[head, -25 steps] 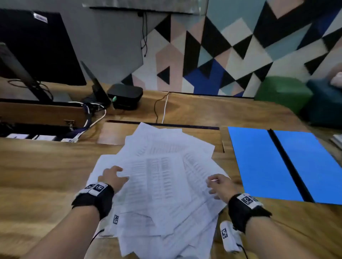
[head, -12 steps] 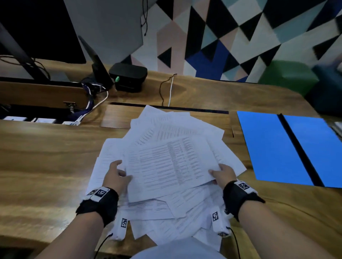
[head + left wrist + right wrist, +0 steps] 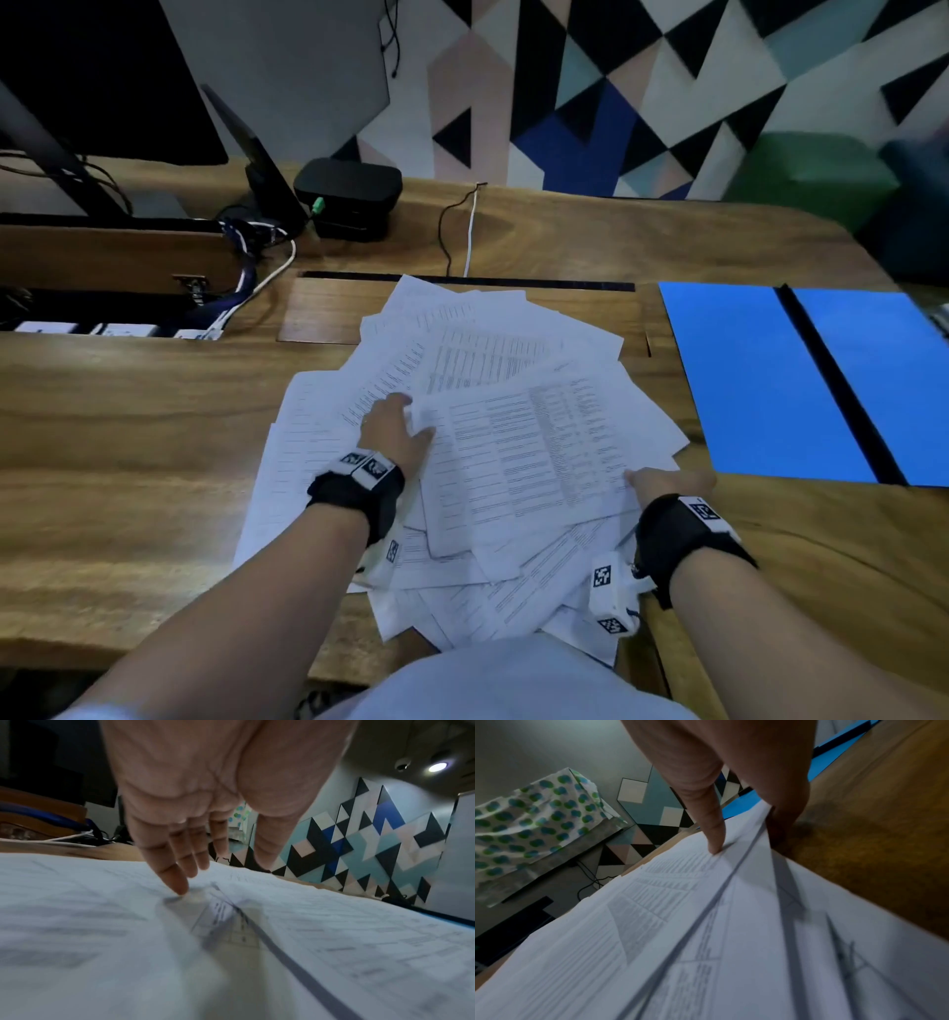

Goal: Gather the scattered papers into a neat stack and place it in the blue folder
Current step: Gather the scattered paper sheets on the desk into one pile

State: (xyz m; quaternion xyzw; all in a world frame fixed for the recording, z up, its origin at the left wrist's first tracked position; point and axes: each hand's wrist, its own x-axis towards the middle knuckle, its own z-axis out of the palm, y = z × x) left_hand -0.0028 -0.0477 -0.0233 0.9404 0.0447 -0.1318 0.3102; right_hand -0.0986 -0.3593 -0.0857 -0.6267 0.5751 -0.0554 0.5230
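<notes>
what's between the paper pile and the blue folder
Only bare wooden table, seen in the head view; the papers and blue folder lie apart.

You can read no word or number anywhere here. The papers (image 3: 513, 442) on the counter (image 3: 128, 437) carry printed tables and rows of small type, too fine and blurred to make out in all three views. The white tags on your wristbands (image 3: 685, 534) bear black-and-white square code markers, not letters. The blue folder (image 3: 760, 380) shows no label.
</notes>
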